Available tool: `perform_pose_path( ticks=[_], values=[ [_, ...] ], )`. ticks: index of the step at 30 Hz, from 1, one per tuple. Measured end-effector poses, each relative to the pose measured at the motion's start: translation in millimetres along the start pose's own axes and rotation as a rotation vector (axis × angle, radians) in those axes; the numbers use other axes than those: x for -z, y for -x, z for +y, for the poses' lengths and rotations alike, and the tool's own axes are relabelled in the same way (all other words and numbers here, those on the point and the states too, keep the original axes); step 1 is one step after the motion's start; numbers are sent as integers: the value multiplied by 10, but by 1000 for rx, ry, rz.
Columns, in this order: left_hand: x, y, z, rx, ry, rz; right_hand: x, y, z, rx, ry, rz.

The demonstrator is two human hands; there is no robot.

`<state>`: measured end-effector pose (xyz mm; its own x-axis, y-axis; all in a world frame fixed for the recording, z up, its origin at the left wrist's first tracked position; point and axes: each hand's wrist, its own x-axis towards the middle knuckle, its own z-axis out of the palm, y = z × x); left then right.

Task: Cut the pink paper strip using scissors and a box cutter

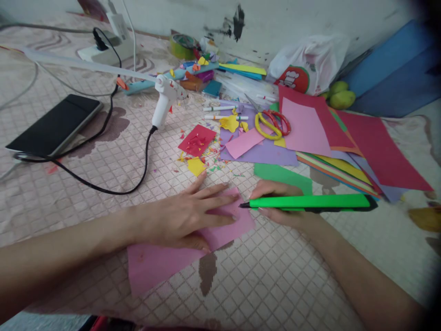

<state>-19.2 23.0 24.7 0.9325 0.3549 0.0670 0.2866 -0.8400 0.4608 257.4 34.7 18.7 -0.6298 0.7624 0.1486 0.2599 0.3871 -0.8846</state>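
My left hand [179, 218] lies flat with its fingers spread on a sheet of pink paper [155, 269], pressing it to the patterned cloth and covering its middle. My right hand [279, 214] grips a long bright green pen [306, 201] with a dark, pointed tip. The pen lies nearly level, its tip to the left over the right part of the pink sheet, close to my left fingertips. Whether the tip touches the paper I cannot tell. A piece of green paper [282, 177] lies just beyond my right hand.
A white glue gun [161, 105] with a black cord stands left of scattered paper scraps. Scissors [274, 124] rest on coloured sheets at the right. A black phone-like device [57, 124], a power strip [106, 48] and a plastic bag [310, 64] are farther out.
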Motion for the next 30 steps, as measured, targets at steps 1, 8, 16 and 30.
perform_pose_path(
  ticks=[1,8,16,30],
  values=[
    [2,1,1,-6,12,14,-1,-8,-4,19,-2,-9],
    [29,-4,1,-22,69,24,45,-34,8,55,-63,-82],
    [57,-11,0,3,15,-90,97,-12,9,2,-79,-128],
    [41,-10,-12,-12,0,-87,24,-85,1,23,-37,-106]
  ],
)
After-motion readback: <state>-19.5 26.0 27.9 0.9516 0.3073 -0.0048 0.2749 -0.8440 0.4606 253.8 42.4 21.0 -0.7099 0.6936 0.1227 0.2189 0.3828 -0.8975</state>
